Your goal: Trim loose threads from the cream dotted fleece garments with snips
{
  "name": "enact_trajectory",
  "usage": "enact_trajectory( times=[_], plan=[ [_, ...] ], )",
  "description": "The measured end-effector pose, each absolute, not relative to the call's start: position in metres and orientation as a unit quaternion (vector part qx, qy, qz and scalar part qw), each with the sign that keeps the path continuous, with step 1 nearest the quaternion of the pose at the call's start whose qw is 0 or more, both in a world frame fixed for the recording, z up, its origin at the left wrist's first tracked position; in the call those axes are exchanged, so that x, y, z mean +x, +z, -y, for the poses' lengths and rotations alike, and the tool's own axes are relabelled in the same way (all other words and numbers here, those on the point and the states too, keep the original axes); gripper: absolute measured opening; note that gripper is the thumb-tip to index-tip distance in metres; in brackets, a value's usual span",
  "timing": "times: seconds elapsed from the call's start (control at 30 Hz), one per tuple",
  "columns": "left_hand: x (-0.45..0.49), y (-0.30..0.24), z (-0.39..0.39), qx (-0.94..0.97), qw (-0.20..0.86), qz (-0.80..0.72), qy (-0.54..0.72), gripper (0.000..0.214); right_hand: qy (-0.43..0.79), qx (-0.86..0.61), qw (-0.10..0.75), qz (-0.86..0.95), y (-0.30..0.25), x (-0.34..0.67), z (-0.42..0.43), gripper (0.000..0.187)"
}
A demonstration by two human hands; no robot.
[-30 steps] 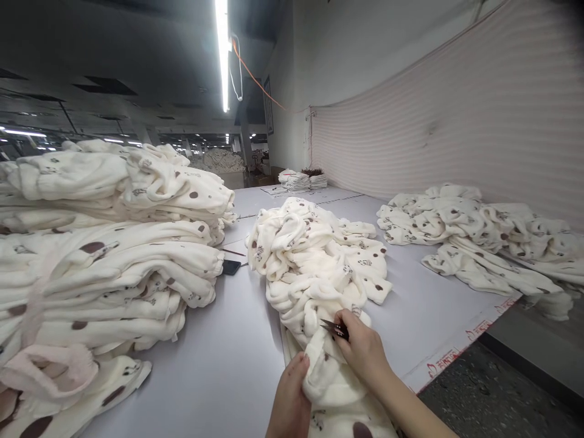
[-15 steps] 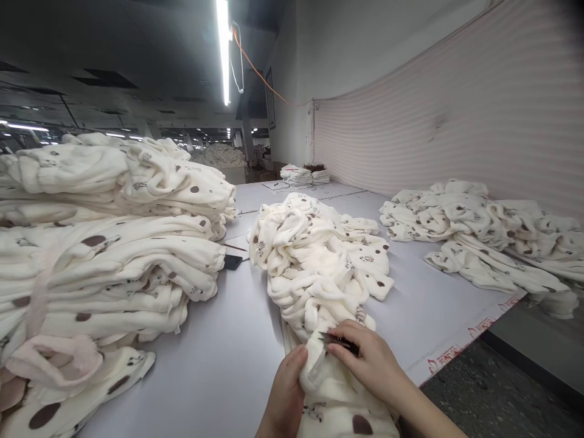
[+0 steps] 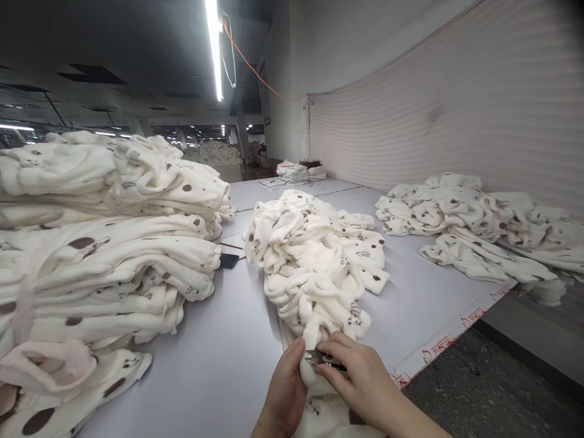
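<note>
My left hand (image 3: 285, 395) pinches a fold of a cream fleece garment (image 3: 319, 340) at the near end of the middle pile (image 3: 314, 255). Right beside it, my right hand (image 3: 365, 383) grips small dark thread snips (image 3: 323, 360), their tips against the fabric next to my left fingers. The garment has brown dots and small prints. Both hands sit at the table's near edge, low in the view.
A tall stack of folded cream garments (image 3: 104, 243) fills the left. Another loose heap (image 3: 479, 225) lies at the right by the striped wall. A dark phone (image 3: 228, 260) rests on the grey table (image 3: 228, 365). Small folded stacks (image 3: 298, 172) sit far back.
My hands have drawn the garment end nearer to me, and the snips have shifted from the fabric's top to beside my left fingers. The view has turned slightly.
</note>
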State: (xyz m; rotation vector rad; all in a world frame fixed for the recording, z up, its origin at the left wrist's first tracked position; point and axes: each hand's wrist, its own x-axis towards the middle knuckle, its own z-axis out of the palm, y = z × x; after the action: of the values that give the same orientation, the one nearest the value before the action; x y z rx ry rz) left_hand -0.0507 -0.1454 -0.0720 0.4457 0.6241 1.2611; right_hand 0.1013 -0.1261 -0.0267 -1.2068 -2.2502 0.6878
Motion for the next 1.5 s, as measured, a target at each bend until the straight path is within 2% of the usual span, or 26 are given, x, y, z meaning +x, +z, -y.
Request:
enact_trajectory(
  times=[0.37,0.47,0.57,0.63,0.77,0.93,1.13,1.37,1.5],
  plan=[
    [-0.069,-0.053,0.101,0.362,0.702,-0.316,0.526,0.023,0.304,-0.458,0.338,0.764,-0.038,0.107,0.112,0.02],
    [-0.069,-0.059,0.086,0.353,0.704,-0.332,0.519,0.02,0.327,-0.435,0.281,0.79,-0.053,0.098,0.126,0.018],
    [-0.076,-0.064,0.087,0.344,0.693,-0.355,0.524,0.018,0.256,-0.454,0.18,0.834,-0.074,0.088,0.132,0.024],
    [-0.086,-0.067,0.098,0.341,0.67,-0.389,0.533,0.018,0.217,-0.463,0.164,0.843,-0.084,0.085,0.127,0.023],
    [-0.098,-0.083,0.132,0.326,0.577,-0.492,0.564,0.022,0.287,-0.43,0.251,0.818,-0.085,0.086,0.108,0.008],
    [-0.067,-0.102,0.161,0.37,0.547,-0.518,0.543,0.028,0.383,-0.413,0.296,0.772,-0.074,0.081,0.101,0.018],
    [-0.053,-0.085,0.157,0.378,0.502,-0.472,0.619,0.028,0.301,-0.446,0.252,0.804,-0.047,0.088,0.11,0.004],
    [-0.061,-0.09,0.159,0.441,0.473,-0.481,0.591,0.029,0.218,-0.452,0.22,0.837,-0.03,0.089,0.117,0.015],
    [-0.058,-0.09,0.159,0.417,0.492,-0.454,0.615,0.03,0.188,-0.462,0.232,0.835,-0.043,0.089,0.116,0.006]
  ],
)
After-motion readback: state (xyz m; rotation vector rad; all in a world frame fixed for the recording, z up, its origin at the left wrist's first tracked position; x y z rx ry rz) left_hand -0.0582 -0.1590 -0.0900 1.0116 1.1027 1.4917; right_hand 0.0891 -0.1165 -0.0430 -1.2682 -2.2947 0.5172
